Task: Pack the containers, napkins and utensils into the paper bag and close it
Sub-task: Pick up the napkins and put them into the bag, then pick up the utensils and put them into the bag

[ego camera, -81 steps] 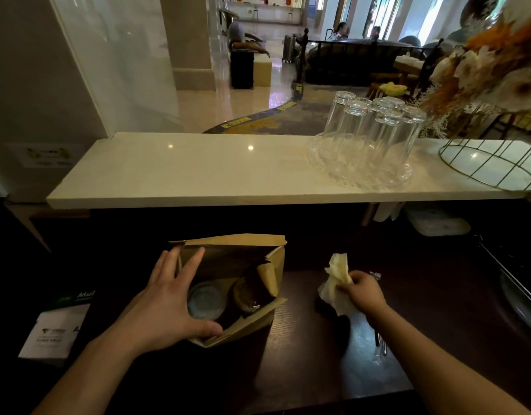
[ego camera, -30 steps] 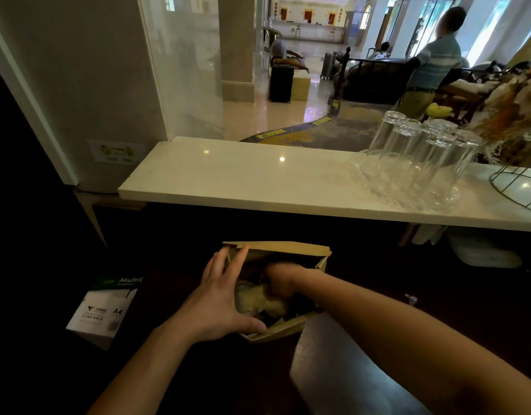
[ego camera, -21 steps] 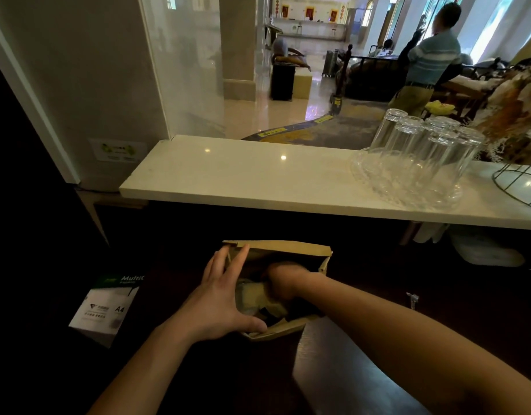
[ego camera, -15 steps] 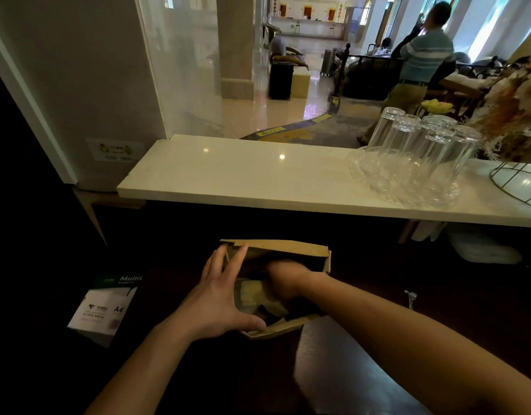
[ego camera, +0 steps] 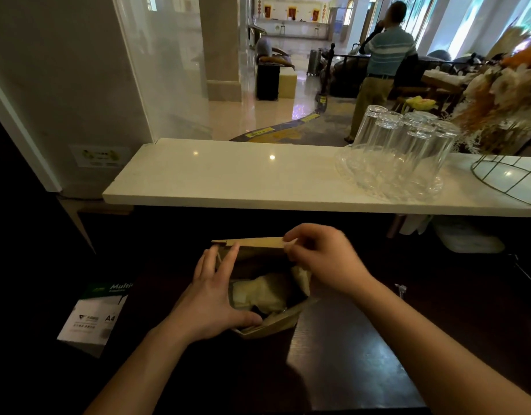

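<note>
The bag (ego camera: 253, 242) is stood open on the worktop (ego camera: 348, 348), napkins (ego camera: 258, 295) seen inside. Its left side is braced by the left hand (ego camera: 212, 298), fingers straight, thumb on the near rim; its far rim is pinched by the right hand (ego camera: 321, 259). "Multi" and "A4" are read on a box (ego camera: 90, 317).

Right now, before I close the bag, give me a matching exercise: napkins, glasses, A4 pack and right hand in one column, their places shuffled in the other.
Things:
1 napkins
2 glasses
3 A4 pack
4 right hand

Places:
A on the white counter
B pinching the far rim of the bag
C left of the bag, on the dark surface
D inside the bag

Pairs: 1-D; 2-A; 3-C; 4-B
</note>
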{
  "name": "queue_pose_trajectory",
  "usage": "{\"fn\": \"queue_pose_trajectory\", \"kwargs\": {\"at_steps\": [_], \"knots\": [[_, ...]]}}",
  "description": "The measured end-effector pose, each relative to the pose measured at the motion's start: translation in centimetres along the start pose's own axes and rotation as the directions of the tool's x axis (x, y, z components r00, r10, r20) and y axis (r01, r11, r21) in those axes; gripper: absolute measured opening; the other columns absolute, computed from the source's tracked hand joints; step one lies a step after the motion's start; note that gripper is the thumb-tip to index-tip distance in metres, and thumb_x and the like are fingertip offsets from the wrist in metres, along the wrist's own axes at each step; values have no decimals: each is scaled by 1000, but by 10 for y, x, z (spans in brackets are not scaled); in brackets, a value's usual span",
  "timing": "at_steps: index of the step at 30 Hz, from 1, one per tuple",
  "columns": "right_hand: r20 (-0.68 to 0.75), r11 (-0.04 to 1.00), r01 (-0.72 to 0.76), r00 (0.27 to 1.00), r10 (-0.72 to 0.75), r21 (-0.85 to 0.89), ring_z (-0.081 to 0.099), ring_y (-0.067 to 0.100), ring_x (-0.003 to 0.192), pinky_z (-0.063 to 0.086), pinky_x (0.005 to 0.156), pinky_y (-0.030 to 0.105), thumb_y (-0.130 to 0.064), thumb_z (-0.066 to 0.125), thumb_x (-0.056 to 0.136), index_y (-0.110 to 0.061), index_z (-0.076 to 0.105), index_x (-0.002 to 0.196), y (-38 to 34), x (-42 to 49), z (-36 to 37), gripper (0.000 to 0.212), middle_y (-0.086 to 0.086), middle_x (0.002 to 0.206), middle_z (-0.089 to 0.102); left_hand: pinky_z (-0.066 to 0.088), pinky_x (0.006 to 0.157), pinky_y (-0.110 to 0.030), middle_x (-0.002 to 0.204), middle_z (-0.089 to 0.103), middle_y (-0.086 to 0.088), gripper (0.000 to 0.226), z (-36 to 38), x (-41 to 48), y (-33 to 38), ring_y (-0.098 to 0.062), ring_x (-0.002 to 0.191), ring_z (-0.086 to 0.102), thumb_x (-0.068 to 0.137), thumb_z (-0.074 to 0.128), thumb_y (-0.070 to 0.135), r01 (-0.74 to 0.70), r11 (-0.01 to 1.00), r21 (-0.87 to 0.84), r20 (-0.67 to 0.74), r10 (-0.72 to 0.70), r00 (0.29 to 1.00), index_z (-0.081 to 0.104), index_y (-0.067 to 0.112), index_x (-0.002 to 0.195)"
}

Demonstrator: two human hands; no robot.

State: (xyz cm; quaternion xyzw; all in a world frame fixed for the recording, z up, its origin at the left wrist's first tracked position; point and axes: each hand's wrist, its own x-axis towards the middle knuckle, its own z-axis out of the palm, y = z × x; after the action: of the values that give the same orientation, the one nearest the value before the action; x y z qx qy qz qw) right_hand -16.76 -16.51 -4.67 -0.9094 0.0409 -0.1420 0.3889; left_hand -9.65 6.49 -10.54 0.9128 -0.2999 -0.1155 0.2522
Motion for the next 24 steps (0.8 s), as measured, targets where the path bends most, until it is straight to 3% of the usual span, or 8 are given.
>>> {"fn": "queue_pose_trajectory", "kwargs": {"at_steps": [5, 8, 13, 17, 20, 24], "knots": [[-186, 974, -225, 956, 227, 30, 66, 8, 56, 57, 60, 36, -24, 72, 84, -29, 70, 86, 66, -24, -34, 6, -2, 65, 70, 23, 113, -54, 156, -24, 13, 134, 1, -1, 1, -14, 144, -19, 44, 68, 84, 16, 1000, 20, -4, -16, 1000, -23, 56, 138], [-227, 902, -384, 913, 339, -198, 63, 7, 65, 52, 63, 29, -26, 71, 85, -29, 71, 91, 119, -50, -40, 7, -5, 81, 73, 20, 112, -55, 157, -22, 11, 129, 3, 1, 5, -15, 144, -18, 45, 58, 91, 42, 998, 45, -22, -42, 999, -24, 55, 138], [-231, 717, -606, 795, 561, -345, 66, 16, 64, 53, 58, 31, -28, 67, 87, -20, 71, 97, 195, -94, -41, 13, 0, 87, 73, 24, 112, -55, 159, -13, 4, 125, 5, 3, 14, -20, 145, -10, 48, 51, 93, 67, 991, 112, -70, -59, 996, -24, 52, 139], [-240, 565, -733, 668, 705, -379, 65, 21, 60, 50, 52, 31, -30, 62, 87, -18, 63, 89, 238, -122, -39, 12, 3, 72, 67, 24, 112, -55, 160, -11, 0, 130, 7, 3, 17, -22, 146, -10, 39, 41, 99, 75, 987, 143, -85, -63, 994, -27, 50, 139], [-206, 457, -787, 570, 795, -416, 64, 19, 63, 54, 54, 33, -41, 66, 86, -18, 56, 87, 263, -137, -36, 26, 5, 79, 63, 21, 113, -55, 160, -13, -2, 132, 8, 2, 19, -23, 146, -13, 37, 39, 100, 77, 985, 158, -80, -65, 995, -29, 50, 138], [-164, 436, -806, 531, 831, -400, 59, 17, 56, 46, 46, 27, -52, 70, 78, -16, 57, 81, 274, -138, -30, 38, 6, 76, 62, 21, 113, -54, 160, -15, -3, 133, 9, 1, 21, -23, 146, -14, 38, 41, 99, 71, 983, 168, -74, -59, 995, -28, 49, 139]]}}
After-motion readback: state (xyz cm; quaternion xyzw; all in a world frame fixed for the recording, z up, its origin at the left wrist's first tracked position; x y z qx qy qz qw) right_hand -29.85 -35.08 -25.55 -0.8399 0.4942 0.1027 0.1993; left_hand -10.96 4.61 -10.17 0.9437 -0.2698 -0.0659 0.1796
